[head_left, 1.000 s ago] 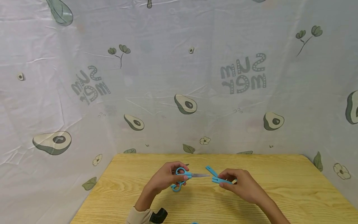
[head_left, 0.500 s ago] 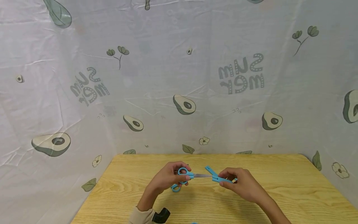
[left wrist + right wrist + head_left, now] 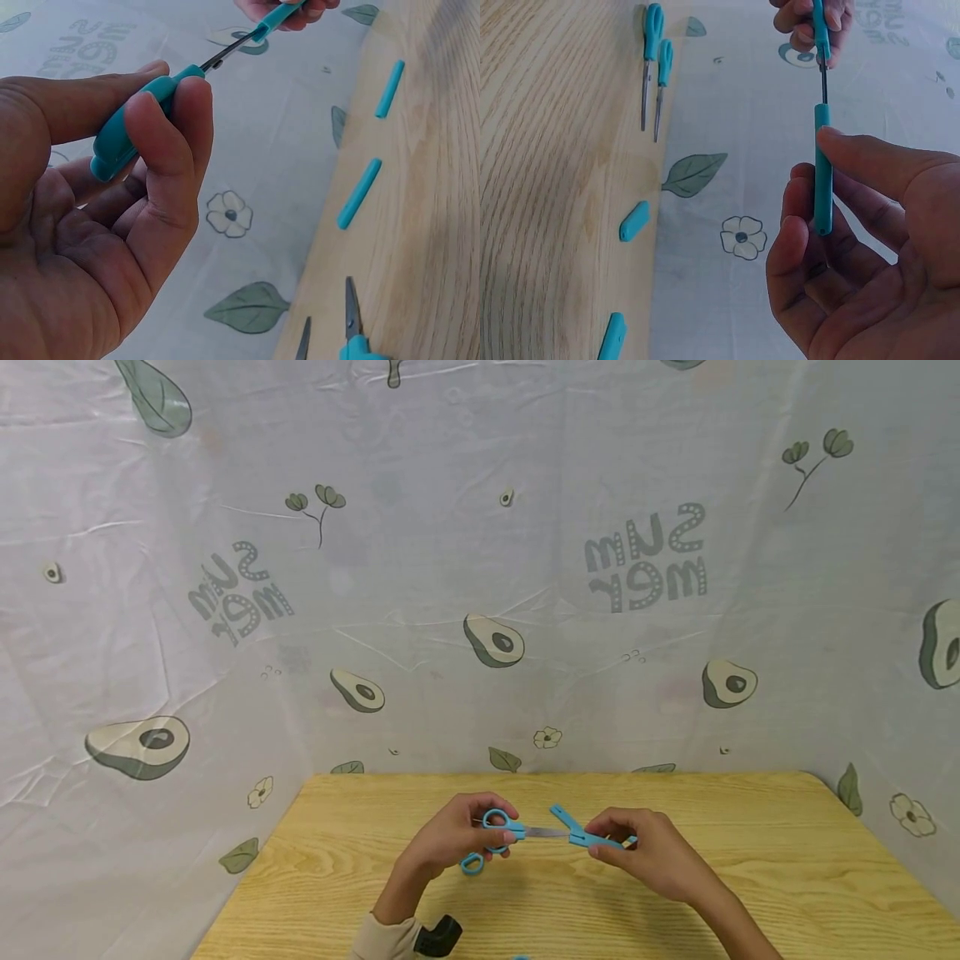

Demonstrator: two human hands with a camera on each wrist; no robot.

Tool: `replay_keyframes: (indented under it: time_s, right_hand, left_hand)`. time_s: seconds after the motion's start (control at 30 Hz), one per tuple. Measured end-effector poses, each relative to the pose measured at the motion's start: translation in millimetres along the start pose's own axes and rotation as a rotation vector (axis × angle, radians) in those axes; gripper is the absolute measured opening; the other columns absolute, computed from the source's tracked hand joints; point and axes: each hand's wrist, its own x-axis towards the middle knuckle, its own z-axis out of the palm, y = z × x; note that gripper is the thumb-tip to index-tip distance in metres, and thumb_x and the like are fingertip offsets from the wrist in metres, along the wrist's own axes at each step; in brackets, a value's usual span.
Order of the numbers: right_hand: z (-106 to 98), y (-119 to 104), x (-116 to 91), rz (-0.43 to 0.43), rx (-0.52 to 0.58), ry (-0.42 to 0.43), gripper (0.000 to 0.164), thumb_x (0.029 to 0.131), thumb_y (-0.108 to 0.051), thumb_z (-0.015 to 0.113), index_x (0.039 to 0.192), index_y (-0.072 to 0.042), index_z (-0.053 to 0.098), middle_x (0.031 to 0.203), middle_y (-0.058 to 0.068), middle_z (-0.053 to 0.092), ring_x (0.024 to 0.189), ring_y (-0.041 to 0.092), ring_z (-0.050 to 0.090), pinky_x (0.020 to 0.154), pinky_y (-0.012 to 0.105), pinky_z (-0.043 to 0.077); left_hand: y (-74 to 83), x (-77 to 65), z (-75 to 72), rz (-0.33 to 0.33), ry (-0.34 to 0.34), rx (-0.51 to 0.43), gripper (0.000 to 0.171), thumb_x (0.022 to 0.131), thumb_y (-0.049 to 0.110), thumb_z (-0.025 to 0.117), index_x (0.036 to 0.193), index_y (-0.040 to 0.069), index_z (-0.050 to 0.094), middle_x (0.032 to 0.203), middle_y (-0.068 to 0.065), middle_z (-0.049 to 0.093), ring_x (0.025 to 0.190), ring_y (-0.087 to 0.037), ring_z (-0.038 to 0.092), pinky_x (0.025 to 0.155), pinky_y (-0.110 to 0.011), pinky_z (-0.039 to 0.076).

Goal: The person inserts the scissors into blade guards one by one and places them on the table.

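Note:
My left hand (image 3: 457, 839) pinches a pair of scissors (image 3: 131, 127) by its blue handles, thumb on one side and fingers on the other. The closed blades (image 3: 546, 832) point right, toward my right hand (image 3: 645, 852). That hand holds a slim blue blade cover (image 3: 823, 172) between thumb and fingers, its open end facing the scissors. In the right wrist view the blade tips run into the mouth of the cover, with a length of metal still showing between cover and handles. Both are held above the table.
Two more blue-handled scissors (image 3: 652, 45) lie on the wooden table (image 3: 735, 827) on the left side. Two loose blue covers, one farther off (image 3: 390, 90) and one nearer (image 3: 360, 193), lie there too. A patterned curtain (image 3: 420, 568) hangs behind the table.
My left hand has moved slightly right with the scissors, and the blade tips have gone from apart to the cover's mouth. My right hand has barely moved.

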Motion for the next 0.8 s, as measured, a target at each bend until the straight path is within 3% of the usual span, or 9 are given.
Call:
replay_keyframes:
  time_s: [0.2, 0.67, 0.8]
  right_hand:
    - [3.8, -2.7, 3.5, -0.014, 0.010, -0.010, 0.020, 0.099, -0.029, 0.079, 0.114, -0.016, 0.078, 0.106, -0.002, 0.077, 0.089, 0.003, 0.066, 0.072, 0.026, 0.058]
    - [9.7, -5.3, 7.5, -0.028, 0.019, -0.019, 0.017, 0.099, -0.028, 0.079, 0.112, -0.017, 0.078, 0.103, -0.003, 0.077, 0.087, 0.003, 0.067, 0.072, 0.025, 0.059]
    - [9.9, -5.1, 7.9, -0.031, 0.017, -0.017, 0.017, 0.099, -0.028, 0.080, 0.112, -0.017, 0.078, 0.103, -0.003, 0.077, 0.087, 0.003, 0.067, 0.072, 0.025, 0.059]
  left_hand:
    - [-0.5, 0.0, 0.9, -0.003, 0.001, -0.016, 0.024, 0.102, 0.008, 0.074, 0.125, 0.001, 0.069, 0.088, 0.001, 0.071, 0.078, -0.014, 0.072, 0.067, -0.026, 0.056]
    - [-1.1, 0.6, 2.5, -0.001, -0.011, -0.003, 0.029, 0.103, 0.007, 0.072, 0.128, -0.006, 0.066, 0.088, 0.001, 0.070, 0.080, -0.015, 0.073, 0.067, -0.024, 0.056]
    - [-1.1, 1.2, 3.4, 0.006, -0.012, -0.005, 0.025, 0.103, 0.007, 0.072, 0.126, -0.002, 0.068, 0.088, 0.002, 0.070, 0.079, -0.014, 0.073, 0.066, -0.023, 0.056]
